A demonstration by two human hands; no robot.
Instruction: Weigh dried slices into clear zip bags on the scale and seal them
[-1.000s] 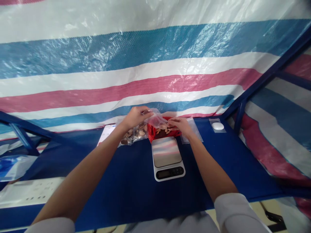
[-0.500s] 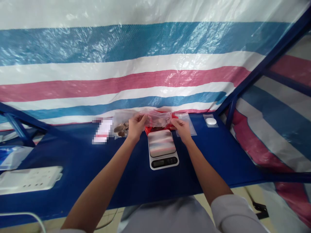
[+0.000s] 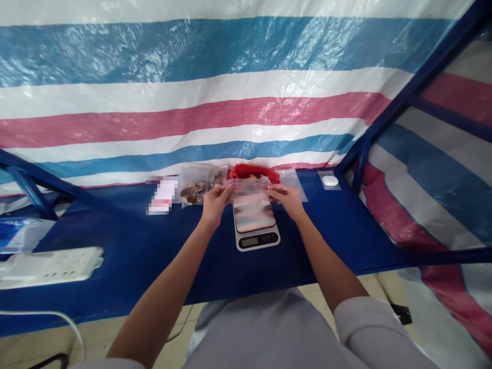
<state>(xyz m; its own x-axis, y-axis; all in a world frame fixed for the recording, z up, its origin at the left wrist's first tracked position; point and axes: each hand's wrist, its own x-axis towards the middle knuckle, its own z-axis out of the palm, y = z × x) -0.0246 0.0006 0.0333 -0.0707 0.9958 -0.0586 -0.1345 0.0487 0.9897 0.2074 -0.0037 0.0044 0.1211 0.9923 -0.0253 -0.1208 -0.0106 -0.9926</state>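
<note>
Between my two hands a clear plastic bag (image 3: 249,188) is stretched over the back of the digital kitchen scale (image 3: 255,219). My left hand (image 3: 215,204) pinches the bag's left side, and my right hand (image 3: 287,199) pinches its right side. Just behind the bag lies a red plastic bag (image 3: 255,170) with brownish pieces in its opening. To the left of my left hand, a clear bag of brown dried pieces (image 3: 192,192) rests on the blue table. Another clear bag (image 3: 295,183) lies flat behind my right hand.
A white power strip (image 3: 52,267) sits at the left of the blue table (image 3: 154,256). A small bag with a white oval item (image 3: 329,181) is at the back right. Striped plastic sheeting (image 3: 192,123) hangs behind, and blue frame bars (image 3: 388,118) slant up on the right.
The clear bag has come down from above the red bag to over the scale's back edge, still between both hands. More of the red bag shows. The camera view has tilted down slightly.
</note>
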